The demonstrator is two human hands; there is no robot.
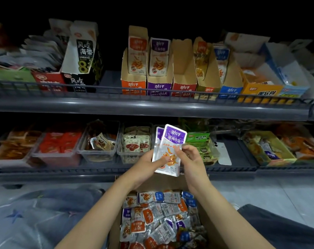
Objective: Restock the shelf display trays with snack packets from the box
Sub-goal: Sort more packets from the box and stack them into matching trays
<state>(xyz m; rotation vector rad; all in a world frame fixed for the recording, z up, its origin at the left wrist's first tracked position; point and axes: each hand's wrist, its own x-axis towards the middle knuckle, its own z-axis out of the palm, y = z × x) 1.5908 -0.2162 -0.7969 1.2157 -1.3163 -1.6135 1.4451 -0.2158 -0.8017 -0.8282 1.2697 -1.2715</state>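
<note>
Where grey shelves (152, 105) carry trays (159, 86), the floor (260, 191) seems tiled.

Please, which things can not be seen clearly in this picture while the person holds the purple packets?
- Head view: how many purple packets the left hand and the right hand hold; the front one covers the rest.
- Head view: the near part of the box, cut off by the bottom edge.
- Head view: the print on the far-left upper trays, blurred and dark.

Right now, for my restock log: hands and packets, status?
Left hand and right hand hold purple packets above the box. Purple tray above part filled. No obstruction seen.
</note>
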